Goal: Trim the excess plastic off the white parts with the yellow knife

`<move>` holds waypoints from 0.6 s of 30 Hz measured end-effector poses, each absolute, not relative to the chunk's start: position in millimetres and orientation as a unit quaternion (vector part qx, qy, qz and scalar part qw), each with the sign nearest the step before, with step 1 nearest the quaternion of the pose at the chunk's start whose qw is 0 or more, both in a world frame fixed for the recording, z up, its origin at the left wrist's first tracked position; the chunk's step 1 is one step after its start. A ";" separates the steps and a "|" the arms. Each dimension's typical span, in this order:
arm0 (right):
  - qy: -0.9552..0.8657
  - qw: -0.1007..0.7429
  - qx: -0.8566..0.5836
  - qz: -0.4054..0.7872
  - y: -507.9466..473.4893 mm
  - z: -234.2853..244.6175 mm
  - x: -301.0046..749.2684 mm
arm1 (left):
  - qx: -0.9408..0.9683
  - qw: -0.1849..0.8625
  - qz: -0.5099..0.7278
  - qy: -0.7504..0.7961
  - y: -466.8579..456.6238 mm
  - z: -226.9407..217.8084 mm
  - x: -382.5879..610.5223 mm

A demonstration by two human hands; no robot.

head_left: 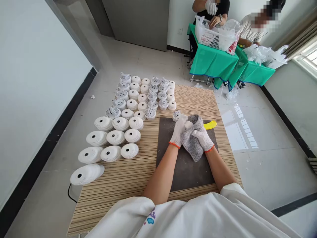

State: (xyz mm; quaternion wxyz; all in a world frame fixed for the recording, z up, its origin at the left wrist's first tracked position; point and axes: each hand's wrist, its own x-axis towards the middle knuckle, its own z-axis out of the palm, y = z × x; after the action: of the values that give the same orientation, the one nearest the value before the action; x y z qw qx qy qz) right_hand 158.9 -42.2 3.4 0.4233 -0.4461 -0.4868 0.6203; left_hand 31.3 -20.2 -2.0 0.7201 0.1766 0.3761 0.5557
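Note:
My left hand (178,131) and my right hand (203,138), both in white knit gloves with orange cuffs, press together on a grey fuzzy cloth (191,140). A small white rounded object (188,125) shows at the top of the cloth, and the rest of it is hidden. Under the hands lies a dark grey mat (185,168). A yellow plastic tool (210,124) sits just beyond my right hand. Close to my left hand's fingers is a round white detector (176,115) with its grey underside up. Several more stand in rows to the left.
A striped wooden-slat mat (198,102) lies on the tiled floor. Beyond it, two people work at green-covered tables (213,61) with a white plastic basket (214,34) and loose plastic bags (262,54). A black cable (70,193) curves on the floor at the left.

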 end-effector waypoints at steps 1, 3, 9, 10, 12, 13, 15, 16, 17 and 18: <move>-0.484 0.440 -0.456 0.604 -41.4 2.6 159.1 | 0.189 0.717 0.554 0.377 -22.7 -0.7 31.2; -0.470 0.465 -0.487 0.571 -38.9 2.4 159.8 | 0.206 0.714 0.554 0.376 -26.8 2.6 32.7; -0.496 0.419 -0.519 0.556 -44.1 7.4 156.7 | 0.178 0.692 0.570 0.406 -22.0 17.0 29.3; -0.499 0.413 -0.520 0.557 -45.6 6.6 155.9 | 0.175 0.681 0.574 0.419 -21.7 19.6 27.2; -0.505 0.435 -0.532 0.522 -46.0 4.2 155.2 | 0.186 0.656 0.580 0.446 -24.7 24.3 24.1; -0.512 0.454 -0.540 0.490 -44.5 3.7 155.5 | 0.200 0.646 0.586 0.446 -28.0 26.3 23.6; -0.525 0.488 -0.547 0.433 -38.8 6.1 157.4 | 0.232 0.638 0.596 0.429 -35.7 29.5 25.5; -0.533 0.494 -0.545 0.418 -35.4 9.3 158.8 | 0.238 0.646 0.596 0.413 -39.0 30.9 27.6; -0.539 0.493 -0.542 0.416 -32.5 13.6 160.1 | 0.237 0.667 0.582 0.401 -41.2 32.0 30.1; -0.545 0.487 -0.539 0.419 -30.5 18.4 161.1 | 0.228 0.694 0.562 0.387 -42.1 33.0 32.6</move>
State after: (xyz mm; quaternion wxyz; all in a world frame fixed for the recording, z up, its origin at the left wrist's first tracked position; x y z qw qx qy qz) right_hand 161.1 -30.5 18.4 0.4869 -0.5391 -0.5449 0.4188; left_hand 32.6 -42.1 33.0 0.6944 0.2279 0.3874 0.5619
